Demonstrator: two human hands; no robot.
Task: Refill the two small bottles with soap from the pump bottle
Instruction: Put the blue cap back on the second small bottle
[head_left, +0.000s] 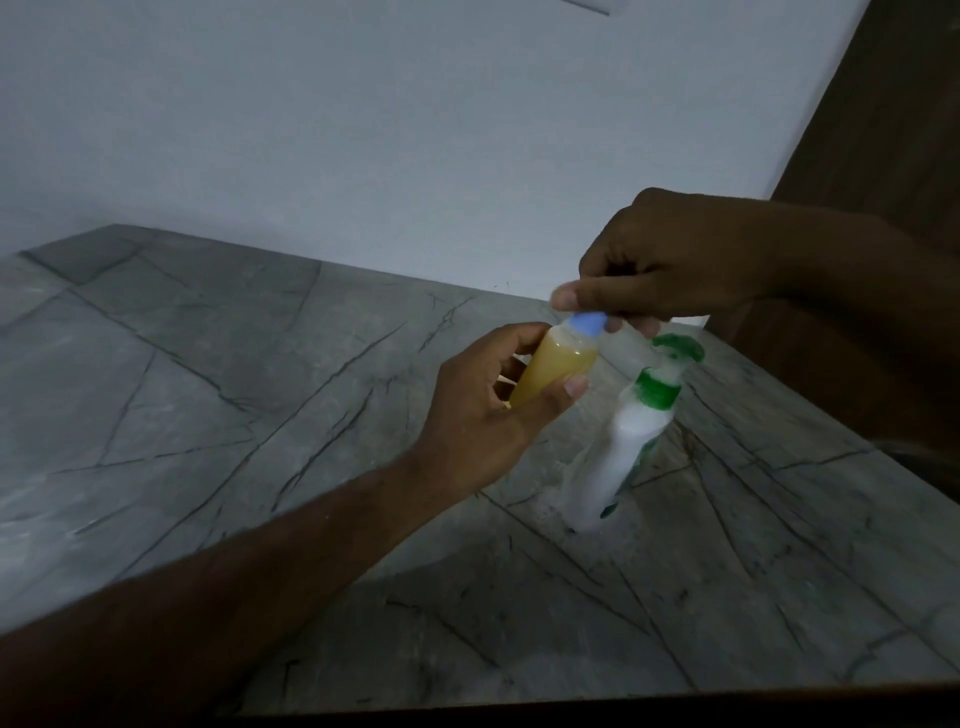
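Note:
My left hand (488, 410) grips a small clear bottle (556, 371) filled with yellow soap and holds it tilted above the table. The bottle has a light blue cap (744, 323), and my right hand (670, 260) pinches that cap between thumb and fingers. A white pump bottle (618, 447) with a green collar and green pump head (680, 349) stands on the table just right of the small bottle, below my right hand. I see only one small bottle.
The grey marble-patterned table top (260, 415) runs to a white wall (363, 130) at the back. A brown wooden panel (893, 130) rises at the right. The table's dark front edge (571, 706) lies at the bottom of the view.

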